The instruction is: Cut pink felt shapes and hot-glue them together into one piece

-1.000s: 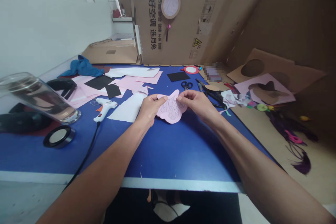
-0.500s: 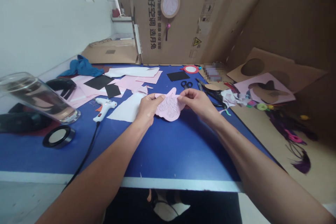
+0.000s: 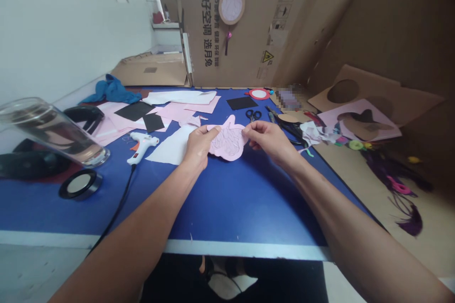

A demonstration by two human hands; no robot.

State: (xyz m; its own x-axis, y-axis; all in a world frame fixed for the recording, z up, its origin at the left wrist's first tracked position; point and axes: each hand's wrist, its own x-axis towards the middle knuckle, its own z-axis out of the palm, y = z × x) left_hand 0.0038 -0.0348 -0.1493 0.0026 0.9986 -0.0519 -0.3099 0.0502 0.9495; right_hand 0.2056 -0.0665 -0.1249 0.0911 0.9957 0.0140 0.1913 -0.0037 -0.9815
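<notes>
A pink pumpkin-shaped paper cutout with a stem at its top and a wrinkled middle is held just above the blue table. My left hand grips its left edge, thumb on top and fingers underneath. At the right edge, my right hand has thumb and forefinger pinched together on the rim. Behind the right hand lie black-handled scissors. A white sheet sits beside my left hand, and a white glue gun rests farther left.
At left, a glass of water stands near a black round tape roll. Pink and black paper pieces lie behind. Pliers, crumpled white paper and purple tassels are at right. A cardboard panel rises at the back.
The cutout has tilted a little, with its stem leaning more to the right and its lower edge slightly higher. My right hand's grip has shifted from its top right to its right rim.
</notes>
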